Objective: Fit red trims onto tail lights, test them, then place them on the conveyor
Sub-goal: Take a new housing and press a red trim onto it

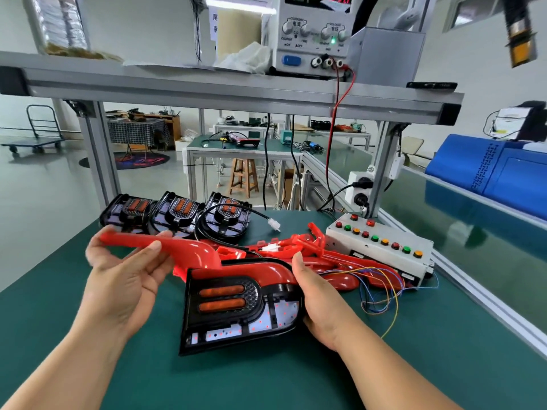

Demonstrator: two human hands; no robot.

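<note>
Tail light (236, 309) is held at the centre of the view, tilted up toward the camera. Whether its lower edge touches the worktop (236, 380) cannot be told. A fitted red trim (266, 272) is seated along its top edge. The tail light is held at its 3 o'clock edge by the right hand (322, 303), whose grip is closed round that edge. A loose red trim (165, 247) is held at 10 o'clock by the left hand (124, 279). That grip is closed on it, thumb on top and fingers beneath, and the trim's curved end is seen just above the fitted one.

Three spare tail lights (177, 213) are lined along the far worktop edge at 11 to 12 o'clock. A heap of red trims (331, 255) is spread at 1 o'clock, just beside a button box (381, 250) at 2 o'clock, near which coloured wires (381, 291) are trailed. Green mat is shown at 6 and 4 o'clock, down to the near edge. The conveyor (479, 238) is seen along the right worktop edge at 3 o'clock. A blue container (497, 176) is set beyond it at 2 o'clock, and its contents cannot be seen. An overhead shelf (236, 87) is carried across at 12 o'clock, with a power supply (310, 39) on it.
</note>
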